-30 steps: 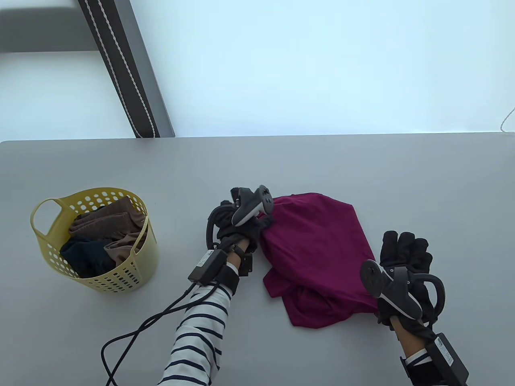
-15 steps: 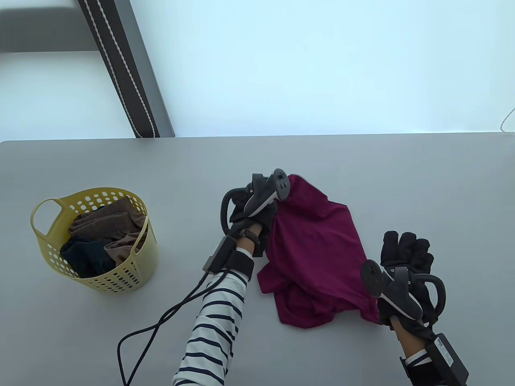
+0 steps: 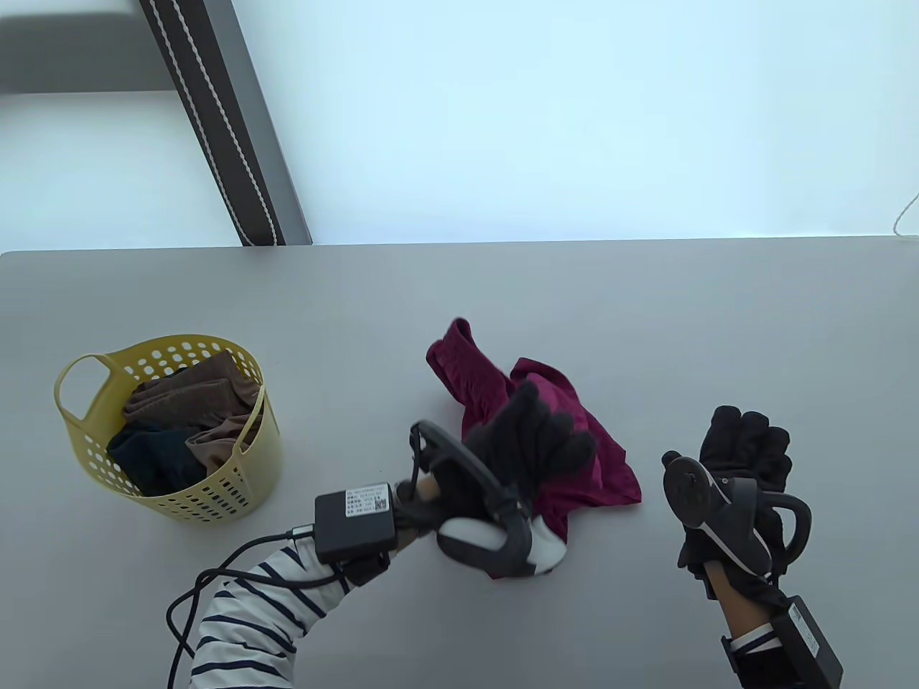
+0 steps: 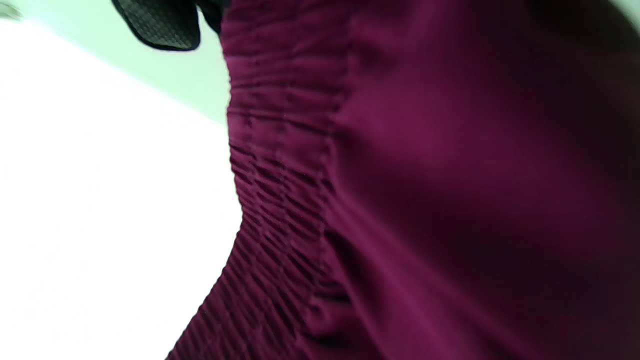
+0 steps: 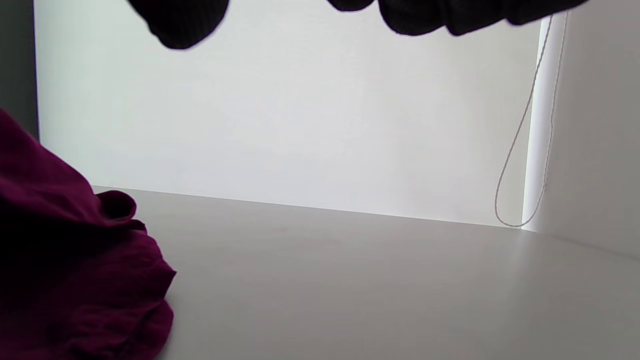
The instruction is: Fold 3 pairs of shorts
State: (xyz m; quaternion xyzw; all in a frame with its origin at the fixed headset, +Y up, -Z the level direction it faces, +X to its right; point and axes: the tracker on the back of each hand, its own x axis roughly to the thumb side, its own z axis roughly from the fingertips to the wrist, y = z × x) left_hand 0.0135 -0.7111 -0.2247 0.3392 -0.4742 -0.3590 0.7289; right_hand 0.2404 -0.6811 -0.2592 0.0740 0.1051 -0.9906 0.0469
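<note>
Under the left hand magenta shorts lie half hidden, grip unclear; right hand fingers straight.

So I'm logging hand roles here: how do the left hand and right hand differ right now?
The left hand lies on the maroon shorts, whereas the right hand is off them, over the bare table. The left hand is turned so its tracker hangs underneath; the right hand's tracker sits on top. Whether the left hand grips the cloth cannot be told; the right hand holds nothing. Both wear black gloves.
</note>
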